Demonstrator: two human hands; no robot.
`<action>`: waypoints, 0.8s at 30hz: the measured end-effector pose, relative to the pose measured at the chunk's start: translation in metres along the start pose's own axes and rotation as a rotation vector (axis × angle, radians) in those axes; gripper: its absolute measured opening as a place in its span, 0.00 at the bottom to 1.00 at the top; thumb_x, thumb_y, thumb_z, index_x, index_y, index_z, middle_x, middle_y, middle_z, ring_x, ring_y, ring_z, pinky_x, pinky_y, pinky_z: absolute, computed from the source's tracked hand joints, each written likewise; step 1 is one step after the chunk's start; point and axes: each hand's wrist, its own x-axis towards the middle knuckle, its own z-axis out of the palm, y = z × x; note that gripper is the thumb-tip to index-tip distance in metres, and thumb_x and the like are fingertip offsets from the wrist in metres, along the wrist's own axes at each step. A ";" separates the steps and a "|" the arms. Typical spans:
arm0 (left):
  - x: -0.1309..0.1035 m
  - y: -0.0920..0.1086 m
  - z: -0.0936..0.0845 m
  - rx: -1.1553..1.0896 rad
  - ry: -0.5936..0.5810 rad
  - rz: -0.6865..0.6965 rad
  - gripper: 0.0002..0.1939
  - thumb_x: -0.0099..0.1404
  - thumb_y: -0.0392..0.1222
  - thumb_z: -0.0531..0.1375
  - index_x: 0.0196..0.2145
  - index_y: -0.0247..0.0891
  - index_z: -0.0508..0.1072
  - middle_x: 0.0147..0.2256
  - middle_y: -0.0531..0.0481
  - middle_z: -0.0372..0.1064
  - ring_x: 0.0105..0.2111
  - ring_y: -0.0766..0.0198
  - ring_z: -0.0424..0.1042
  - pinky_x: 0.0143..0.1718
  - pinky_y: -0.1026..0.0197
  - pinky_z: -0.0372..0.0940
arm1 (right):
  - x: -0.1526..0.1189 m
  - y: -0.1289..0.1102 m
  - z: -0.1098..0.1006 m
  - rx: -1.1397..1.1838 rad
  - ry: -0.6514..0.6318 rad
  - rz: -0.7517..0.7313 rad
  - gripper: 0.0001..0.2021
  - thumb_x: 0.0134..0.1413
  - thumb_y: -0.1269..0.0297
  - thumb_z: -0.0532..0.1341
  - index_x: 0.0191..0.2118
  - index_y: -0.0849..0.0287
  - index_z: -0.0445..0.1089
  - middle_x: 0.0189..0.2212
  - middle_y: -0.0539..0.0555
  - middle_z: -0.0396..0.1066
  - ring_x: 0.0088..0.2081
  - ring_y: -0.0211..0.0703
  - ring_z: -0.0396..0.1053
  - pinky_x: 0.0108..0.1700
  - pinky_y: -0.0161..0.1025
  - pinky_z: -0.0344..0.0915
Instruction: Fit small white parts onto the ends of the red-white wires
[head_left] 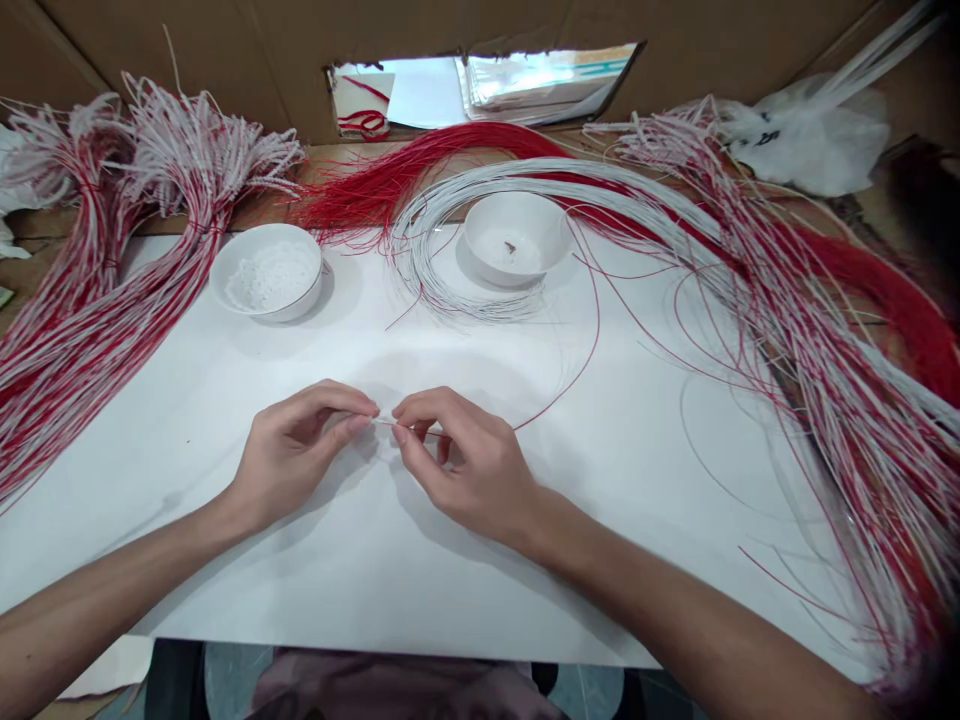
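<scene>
Near the middle of the white table surface (315,590), my two hands are close together with their fingertips almost meeting. My left hand (296,445) is closed in a pinch on a tiny white piece (383,420), mostly covered by the thumb and forefinger. Thumb and forefinger of my right hand (469,460) pinch a thin red cord (598,320) close to its end, by the white piece. From behind that hand the cord curves up and right towards the far bowl. Whether the cord runs into the white piece is too small to tell.
A white bowl (281,312) with small white bits stands at left; another bowl (487,240) holds a little dark bit. Red-and-white cord bundles (180,270) lie left, more bundles (810,370) right. Red strands (420,170) and a white coil (420,240) lie behind, before a cardboard wall (225,60).
</scene>
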 end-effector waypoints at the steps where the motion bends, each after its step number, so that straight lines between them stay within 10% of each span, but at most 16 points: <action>1: -0.002 0.002 0.001 -0.074 -0.005 -0.063 0.03 0.65 0.37 0.62 0.37 0.40 0.77 0.37 0.49 0.76 0.38 0.63 0.75 0.38 0.63 0.70 | -0.001 -0.003 0.001 0.036 0.015 -0.004 0.03 0.59 0.74 0.56 0.35 0.60 0.65 0.33 0.51 0.73 0.29 0.31 0.69 0.24 0.29 0.64; 24: -0.006 0.004 0.003 -0.267 -0.020 -0.159 0.01 0.63 0.36 0.64 0.34 0.39 0.77 0.36 0.48 0.78 0.39 0.62 0.77 0.41 0.60 0.73 | -0.004 -0.012 0.003 0.078 0.096 -0.047 0.04 0.57 0.75 0.58 0.35 0.59 0.67 0.32 0.51 0.75 0.26 0.30 0.70 0.22 0.28 0.68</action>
